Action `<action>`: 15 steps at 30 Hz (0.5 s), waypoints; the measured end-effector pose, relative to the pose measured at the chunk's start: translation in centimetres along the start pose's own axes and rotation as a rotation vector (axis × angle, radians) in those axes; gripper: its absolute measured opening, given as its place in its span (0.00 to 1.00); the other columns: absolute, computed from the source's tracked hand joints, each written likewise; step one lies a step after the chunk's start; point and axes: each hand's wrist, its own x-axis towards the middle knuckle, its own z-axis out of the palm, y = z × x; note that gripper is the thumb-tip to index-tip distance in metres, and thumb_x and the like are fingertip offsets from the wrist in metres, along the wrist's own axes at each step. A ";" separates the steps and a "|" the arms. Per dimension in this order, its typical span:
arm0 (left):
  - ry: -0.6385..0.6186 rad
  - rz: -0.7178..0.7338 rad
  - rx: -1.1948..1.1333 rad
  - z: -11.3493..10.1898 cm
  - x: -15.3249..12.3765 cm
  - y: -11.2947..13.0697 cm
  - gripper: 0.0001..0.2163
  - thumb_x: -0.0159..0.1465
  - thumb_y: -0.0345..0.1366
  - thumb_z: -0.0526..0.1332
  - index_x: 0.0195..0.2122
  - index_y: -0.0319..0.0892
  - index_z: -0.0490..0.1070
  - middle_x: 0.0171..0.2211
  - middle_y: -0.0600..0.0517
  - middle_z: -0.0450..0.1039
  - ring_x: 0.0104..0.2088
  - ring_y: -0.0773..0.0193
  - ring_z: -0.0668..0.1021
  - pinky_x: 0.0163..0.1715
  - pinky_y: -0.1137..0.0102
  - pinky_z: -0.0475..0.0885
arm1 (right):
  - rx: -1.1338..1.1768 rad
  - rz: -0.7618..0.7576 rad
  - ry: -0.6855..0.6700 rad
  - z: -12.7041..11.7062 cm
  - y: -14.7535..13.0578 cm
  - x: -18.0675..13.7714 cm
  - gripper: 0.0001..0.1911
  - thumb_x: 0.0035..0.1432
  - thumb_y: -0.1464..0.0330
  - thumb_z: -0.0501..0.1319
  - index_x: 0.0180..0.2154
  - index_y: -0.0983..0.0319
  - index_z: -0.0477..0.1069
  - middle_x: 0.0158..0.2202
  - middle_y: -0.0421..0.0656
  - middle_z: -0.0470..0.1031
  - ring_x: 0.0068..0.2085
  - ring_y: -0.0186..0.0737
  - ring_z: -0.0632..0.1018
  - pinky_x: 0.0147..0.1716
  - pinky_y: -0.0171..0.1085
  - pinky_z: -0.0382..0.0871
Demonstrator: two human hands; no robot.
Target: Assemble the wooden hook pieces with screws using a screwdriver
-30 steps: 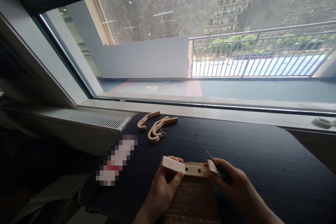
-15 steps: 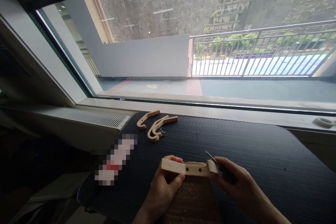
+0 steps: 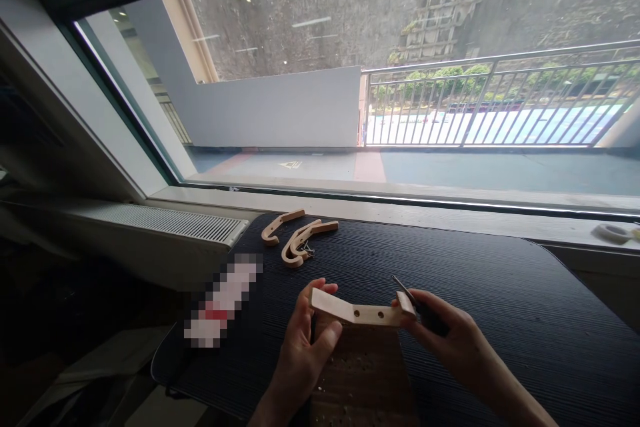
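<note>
Both my hands hold a pale wooden hook piece [image 3: 361, 309] with two holes in its face, raised a little above a brown wooden board [image 3: 364, 373] strewn with shavings. My left hand [image 3: 305, 347] pinches its left end between thumb and fingers. The right end is gripped by my right hand [image 3: 443, 333], which also holds a thin dark-handled tool [image 3: 415, 303] whose metal tip points up and left. Both hands are closed.
The black ribbed table [image 3: 500, 307] stands against a window sill. Three curved wooden hooks [image 3: 297, 237] and some small screws [image 3: 309, 253] lie at its far left. A blurred white and red object [image 3: 223, 303] lies on the left edge. A tape roll [image 3: 613, 233] sits on the sill, far right.
The hook piece has been lifted slightly and tilted, its holed face now more toward me. My left fingers have shifted higher on its left end.
</note>
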 end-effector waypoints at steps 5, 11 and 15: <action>-0.012 0.018 0.022 -0.2 0.2 0.1 0.17 0.61 0.38 0.59 0.50 0.41 0.62 0.45 0.45 0.74 0.49 0.57 0.74 0.51 0.65 0.67 | -0.024 -0.013 0.004 0.5 0.2 -0.4 0.21 0.53 0.58 0.61 0.46 0.63 0.73 0.38 0.45 0.78 0.36 0.44 0.77 0.36 0.35 0.71; -0.026 0.012 0.023 0.0 0.6 1.4 0.20 0.61 0.40 0.59 0.53 0.41 0.59 0.46 0.45 0.73 0.46 0.59 0.75 0.48 0.65 0.70 | -0.059 -0.023 0.021 0.2 -0.7 -0.1 0.21 0.54 0.57 0.60 0.44 0.64 0.73 0.34 0.44 0.78 0.33 0.41 0.76 0.32 0.34 0.70; -0.014 0.002 0.017 0.1 0.5 1.6 0.22 0.61 0.41 0.59 0.55 0.41 0.57 0.45 0.45 0.73 0.42 0.61 0.76 0.44 0.67 0.71 | -0.056 -0.028 0.025 0.0 -0.8 -0.2 0.21 0.54 0.57 0.60 0.45 0.64 0.72 0.37 0.44 0.78 0.36 0.42 0.77 0.36 0.33 0.70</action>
